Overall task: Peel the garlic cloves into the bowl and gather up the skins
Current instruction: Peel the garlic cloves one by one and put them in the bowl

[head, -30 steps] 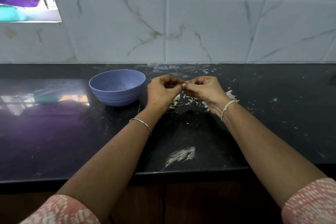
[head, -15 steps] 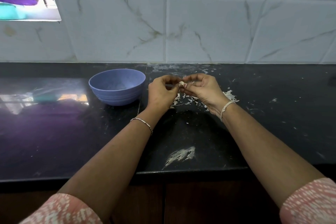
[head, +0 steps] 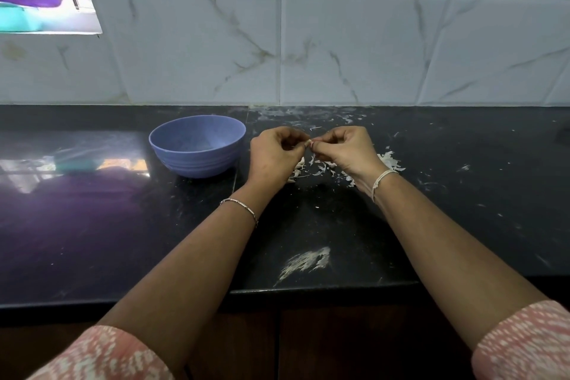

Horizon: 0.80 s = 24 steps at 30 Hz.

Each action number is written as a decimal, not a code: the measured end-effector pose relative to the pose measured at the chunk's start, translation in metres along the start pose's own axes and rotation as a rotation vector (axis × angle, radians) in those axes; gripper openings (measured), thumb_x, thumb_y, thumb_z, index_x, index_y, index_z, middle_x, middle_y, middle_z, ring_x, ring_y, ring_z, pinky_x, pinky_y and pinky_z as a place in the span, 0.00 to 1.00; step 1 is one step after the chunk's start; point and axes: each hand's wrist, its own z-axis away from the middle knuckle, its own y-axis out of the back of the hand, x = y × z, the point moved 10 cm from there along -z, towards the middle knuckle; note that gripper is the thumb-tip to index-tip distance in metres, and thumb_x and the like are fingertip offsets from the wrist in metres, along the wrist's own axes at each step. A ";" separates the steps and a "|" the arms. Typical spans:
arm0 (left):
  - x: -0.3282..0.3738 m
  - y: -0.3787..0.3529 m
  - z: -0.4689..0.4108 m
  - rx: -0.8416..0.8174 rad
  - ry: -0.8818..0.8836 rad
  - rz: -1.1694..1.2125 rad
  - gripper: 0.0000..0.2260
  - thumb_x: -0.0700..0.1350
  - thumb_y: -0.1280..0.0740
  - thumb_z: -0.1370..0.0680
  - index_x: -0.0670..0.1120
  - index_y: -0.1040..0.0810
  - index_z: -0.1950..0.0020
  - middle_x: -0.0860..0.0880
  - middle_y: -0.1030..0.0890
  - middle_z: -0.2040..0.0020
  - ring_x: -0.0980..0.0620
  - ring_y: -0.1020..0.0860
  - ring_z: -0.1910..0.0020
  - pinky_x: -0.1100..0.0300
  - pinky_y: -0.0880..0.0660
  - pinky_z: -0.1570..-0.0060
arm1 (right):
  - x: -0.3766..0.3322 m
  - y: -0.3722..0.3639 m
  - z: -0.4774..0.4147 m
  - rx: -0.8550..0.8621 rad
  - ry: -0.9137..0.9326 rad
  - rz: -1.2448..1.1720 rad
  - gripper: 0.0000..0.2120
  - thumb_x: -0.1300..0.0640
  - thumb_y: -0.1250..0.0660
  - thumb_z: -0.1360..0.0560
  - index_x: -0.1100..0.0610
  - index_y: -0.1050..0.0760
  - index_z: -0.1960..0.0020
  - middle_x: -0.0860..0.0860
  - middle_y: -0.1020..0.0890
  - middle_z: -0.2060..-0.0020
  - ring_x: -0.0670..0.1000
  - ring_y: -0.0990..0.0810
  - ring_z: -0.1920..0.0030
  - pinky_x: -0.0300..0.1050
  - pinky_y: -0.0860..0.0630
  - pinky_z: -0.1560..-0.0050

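A small pale garlic clove is pinched between my left hand and my right hand, just above the black counter. Both hands have curled fingers meeting at the clove, which is mostly hidden by the fingertips. Thin white garlic skins lie scattered on the counter under and to the right of my hands. A blue-purple bowl stands to the left of my left hand; its inside looks empty from here.
The black counter runs to a tiled wall behind. A white powdery smear marks the counter near its front edge. More skin flecks lie by the wall. A window opening sits top left.
My hands stay together at the clove with small finger shifts. The bowl and the skins have not moved.
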 end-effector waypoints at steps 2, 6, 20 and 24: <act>-0.001 0.000 0.001 -0.006 0.017 0.017 0.06 0.37 0.27 0.27 0.47 0.15 0.55 0.51 0.16 0.63 0.58 0.19 0.64 0.65 0.22 0.58 | 0.002 0.000 -0.001 0.000 -0.002 0.009 0.07 0.64 0.24 0.32 0.55 0.18 0.66 0.56 0.15 0.64 0.52 0.17 0.61 0.57 0.19 0.47; -0.009 0.000 0.002 -0.015 0.130 0.156 0.05 0.35 0.27 0.27 0.44 0.15 0.55 0.44 0.15 0.61 0.52 0.17 0.63 0.59 0.19 0.56 | 0.000 -0.002 0.001 -0.012 -0.018 -0.058 0.06 0.66 0.24 0.31 0.60 0.19 0.65 0.57 0.15 0.63 0.50 0.18 0.63 0.50 0.19 0.50; -0.012 -0.008 0.010 -0.120 0.271 0.444 0.03 0.32 0.29 0.26 0.37 0.18 0.54 0.42 0.16 0.62 0.54 0.18 0.66 0.65 0.20 0.61 | 0.004 -0.003 -0.001 -0.037 -0.062 -0.167 0.08 0.68 0.25 0.31 0.60 0.20 0.66 0.53 0.16 0.67 0.45 0.21 0.69 0.35 0.22 0.63; -0.011 -0.007 0.011 -0.118 0.274 0.446 0.03 0.33 0.29 0.26 0.37 0.18 0.53 0.41 0.16 0.61 0.53 0.17 0.65 0.64 0.19 0.60 | 0.003 -0.003 0.000 -0.033 -0.055 -0.144 0.08 0.65 0.23 0.32 0.60 0.20 0.66 0.55 0.17 0.67 0.44 0.21 0.70 0.36 0.22 0.63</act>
